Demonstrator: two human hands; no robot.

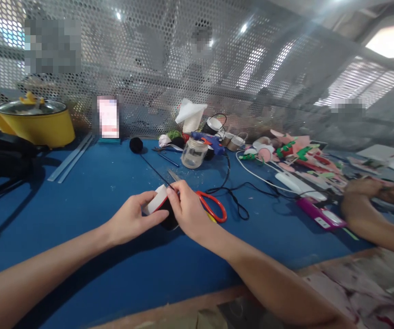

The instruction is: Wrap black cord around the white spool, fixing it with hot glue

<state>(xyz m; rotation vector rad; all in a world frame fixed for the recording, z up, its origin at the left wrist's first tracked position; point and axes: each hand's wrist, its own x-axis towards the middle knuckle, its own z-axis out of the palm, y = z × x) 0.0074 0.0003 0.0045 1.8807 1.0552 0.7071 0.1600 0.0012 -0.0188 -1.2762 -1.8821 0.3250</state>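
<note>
My left hand grips a small round piece with a white top, a red edge and a black underside, just above the blue table. My right hand pinches a thin black thread at the piece's rim. The thread runs back and left to a black spool. Red-handled scissors lie right beside my right hand, partly hidden by it.
A glass jar and a blue glue gun with a black cord stand behind. A yellow pot sits far left. Felt scraps and a purple phone lie right, near another person's hands. A perforated metal screen backs the table.
</note>
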